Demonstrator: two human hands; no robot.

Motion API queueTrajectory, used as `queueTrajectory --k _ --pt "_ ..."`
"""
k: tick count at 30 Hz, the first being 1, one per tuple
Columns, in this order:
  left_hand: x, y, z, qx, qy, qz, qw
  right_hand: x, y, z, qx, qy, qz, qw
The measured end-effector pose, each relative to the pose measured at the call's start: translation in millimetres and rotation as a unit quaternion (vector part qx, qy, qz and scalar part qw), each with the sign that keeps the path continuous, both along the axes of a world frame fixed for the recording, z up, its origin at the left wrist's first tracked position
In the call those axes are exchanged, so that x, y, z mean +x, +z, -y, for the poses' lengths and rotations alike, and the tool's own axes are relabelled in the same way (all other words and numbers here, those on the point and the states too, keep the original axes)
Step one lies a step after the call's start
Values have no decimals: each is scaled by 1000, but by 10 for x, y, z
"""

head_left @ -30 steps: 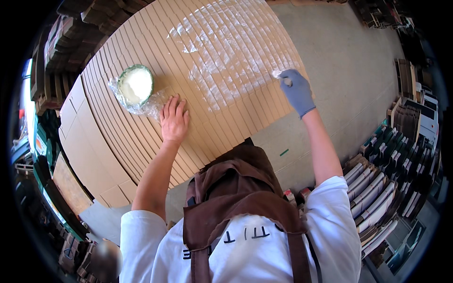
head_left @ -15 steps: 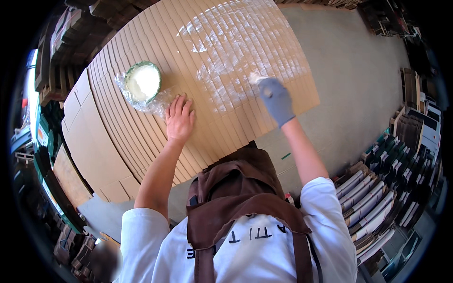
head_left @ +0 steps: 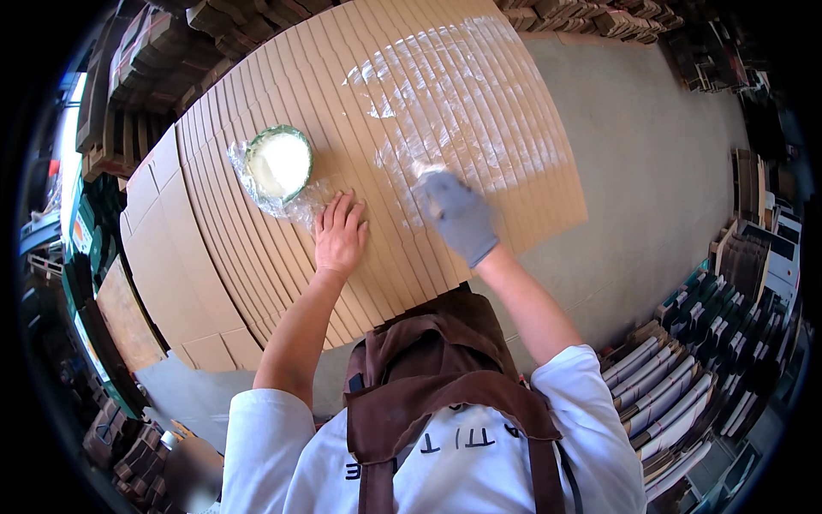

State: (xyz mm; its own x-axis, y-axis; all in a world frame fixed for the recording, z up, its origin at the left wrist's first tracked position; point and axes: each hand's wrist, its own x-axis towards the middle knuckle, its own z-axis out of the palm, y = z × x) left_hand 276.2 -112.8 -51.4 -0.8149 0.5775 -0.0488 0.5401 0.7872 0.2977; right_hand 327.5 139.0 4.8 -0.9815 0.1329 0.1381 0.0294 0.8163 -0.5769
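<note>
Overlapping brown cardboard sheets (head_left: 342, 111) lie fanned out in strips before me, with a wet, whitish glue film (head_left: 462, 103) over their right part. My right hand (head_left: 458, 218), in a grey glove, is closed around what looks like a brush (head_left: 428, 168); only its pale tip shows, against the coated strips. My bare left hand (head_left: 341, 236) lies flat on the cardboard, fingers apart. Just beyond it stands a round, green-rimmed tub (head_left: 281, 163) of white paste, with crumpled clear plastic film (head_left: 295, 208) around its base.
Stacks of folded cardboard (head_left: 163, 64) rise at the far left. Grey floor (head_left: 642, 146) spreads to the right of the sheets. Bundled flat cardboard pieces (head_left: 659, 385) stand at the lower right. A wooden board (head_left: 128, 317) is at the left edge.
My right hand has swept left and nearer to me across the strips with the brush. My left hand stays on the cardboard. The whole view has shifted slightly.
</note>
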Motion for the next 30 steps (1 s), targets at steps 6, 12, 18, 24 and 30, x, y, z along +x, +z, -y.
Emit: queueTrajectory --k 6,12,18,24,30 --pt "-9 21 7 18 -1 -12 1000 -274 -267 -488 11 -102 -19 995" --pt "-7 56 -22 26 -9 -1 1000 -243 -410 -441 13 14 -16 1000" --pt "-6 1 2 -10 -1 19 1000 -186 -349 -629 58 -27 -114 991" --pt "-6 0 -11 -1 -7 -3 1000 -328 -323 -195 107 25 -57 992" --pt "-1 2 -27 -7 -4 -6 1000 -363 -425 -172 48 15 -40 998"
